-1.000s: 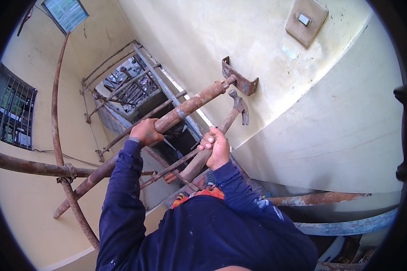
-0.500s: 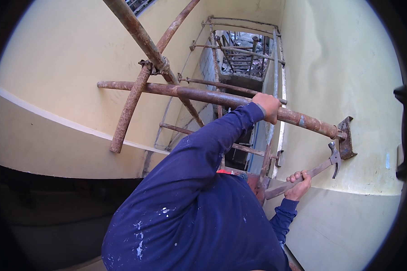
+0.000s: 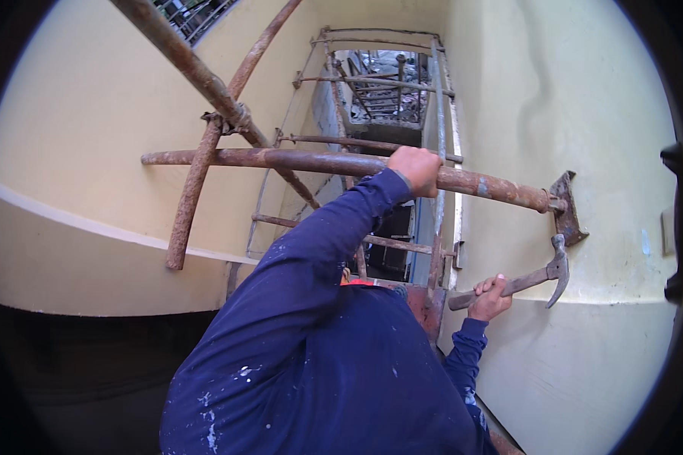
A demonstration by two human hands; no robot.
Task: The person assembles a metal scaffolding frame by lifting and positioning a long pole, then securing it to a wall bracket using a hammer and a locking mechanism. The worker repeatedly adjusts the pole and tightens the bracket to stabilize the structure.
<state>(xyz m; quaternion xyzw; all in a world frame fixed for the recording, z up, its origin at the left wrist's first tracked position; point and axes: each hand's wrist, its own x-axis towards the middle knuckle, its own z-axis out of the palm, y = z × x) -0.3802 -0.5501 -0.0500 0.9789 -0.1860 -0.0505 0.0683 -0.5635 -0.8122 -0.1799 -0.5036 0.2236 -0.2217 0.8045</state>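
1. While the left hand (image 3: 417,171) is wrapped around the pipe (image 3: 311,161) from above, its fingertips are hidden on the far side.
2. Curled around the hammer's (image 3: 524,283) wooden handle, the right hand (image 3: 489,299) is lower and farther right, its fingers folded over the grip.
3. The hammer tilts up to the right, its head just below the plate (image 3: 568,208) at the pipe's end; whether they touch, I cannot tell.
4. The pipe runs nearly level across the view, rusty, with the plate at its right end by the right wall (image 3: 554,136).
5. Near its left end, the pipe passes behind a short, slanting pole (image 3: 190,201), which a clamp (image 3: 231,120) joins to a longer pole (image 3: 182,61).
6. Beyond the left hand rises a scaffold frame (image 3: 438,114); a paint-flecked blue sleeve (image 3: 296,250) covers the left arm.
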